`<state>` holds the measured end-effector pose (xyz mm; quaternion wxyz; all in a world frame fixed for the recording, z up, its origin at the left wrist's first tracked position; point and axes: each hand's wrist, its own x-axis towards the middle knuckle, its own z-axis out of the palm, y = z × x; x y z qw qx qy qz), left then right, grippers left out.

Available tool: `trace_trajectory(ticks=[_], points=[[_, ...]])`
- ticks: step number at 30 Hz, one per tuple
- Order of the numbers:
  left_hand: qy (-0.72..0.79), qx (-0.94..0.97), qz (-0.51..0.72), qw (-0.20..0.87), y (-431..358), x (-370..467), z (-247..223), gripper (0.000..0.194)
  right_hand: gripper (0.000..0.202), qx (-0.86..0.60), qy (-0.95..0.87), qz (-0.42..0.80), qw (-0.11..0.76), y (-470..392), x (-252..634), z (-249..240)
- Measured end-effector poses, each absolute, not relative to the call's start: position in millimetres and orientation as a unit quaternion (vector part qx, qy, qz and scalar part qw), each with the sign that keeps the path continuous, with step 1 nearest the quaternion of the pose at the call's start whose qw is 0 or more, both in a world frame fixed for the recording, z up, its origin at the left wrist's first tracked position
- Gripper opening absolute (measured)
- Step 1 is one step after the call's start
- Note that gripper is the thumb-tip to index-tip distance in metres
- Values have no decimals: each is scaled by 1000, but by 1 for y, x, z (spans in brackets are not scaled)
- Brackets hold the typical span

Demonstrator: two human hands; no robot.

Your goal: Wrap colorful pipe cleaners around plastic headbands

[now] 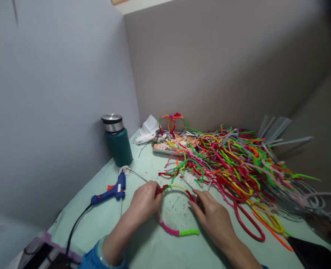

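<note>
An open ring wrapped in coloured pipe cleaner [169, 228] is held just above the table, with red, green, pale yellow, pink and magenta stretches. Its bright green end points toward my right side and is free. My left hand [145, 200] pinches the ring at a red stretch on its upper left. On the upper right, the fingers of my right hand [213, 216] close around another red stretch. Beside my left forearm lies a blue glue gun [109, 195] with a glue stick under it.
A teal bottle [117, 146] stands by the left partition. Behind my hands are a metal tray [165, 151] of small decorations, a white tissue [149, 129] and a big heap of pipe cleaners [235, 153]. Red-handled scissors [249, 224] and yellow-handled scissors [274, 223] lie at the right.
</note>
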<state>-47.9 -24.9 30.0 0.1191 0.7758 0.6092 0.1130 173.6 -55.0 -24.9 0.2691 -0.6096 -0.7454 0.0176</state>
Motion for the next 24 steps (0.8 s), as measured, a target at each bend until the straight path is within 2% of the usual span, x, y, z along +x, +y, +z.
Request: trace_trajectory(ticks=[5, 9, 11, 14, 17, 21, 24], points=[[524, 826, 175, 110, -20, -26, 44, 12, 29, -584, -745, 3, 323, -40, 170, -2], [481, 822, 272, 136, -12, -10, 56, 12, 18, -525, -739, 26, 423, -26, 168, 13], [464, 783, 349, 222, -7, -6, 60, 25, 17, -498, -720, 38, 482, -21, 168, 16], [443, 686, 381, 434, -1, -5, 61, 36, 16, -479, -699, 81, 525, -19, 170, 20], [426, 613, 338, 573, 3, -4, 57, 48, 17, -482, -684, 215, 504, -19, 174, 26], [414, 608, 347, 581, 5, -2, 54, 44, 26, -453, -651, 435, 426, -18, 180, 37], [406, 621, 346, 574, 3, -1, 55, 41, 32, -460, -627, 463, 425, -18, 180, 43]])
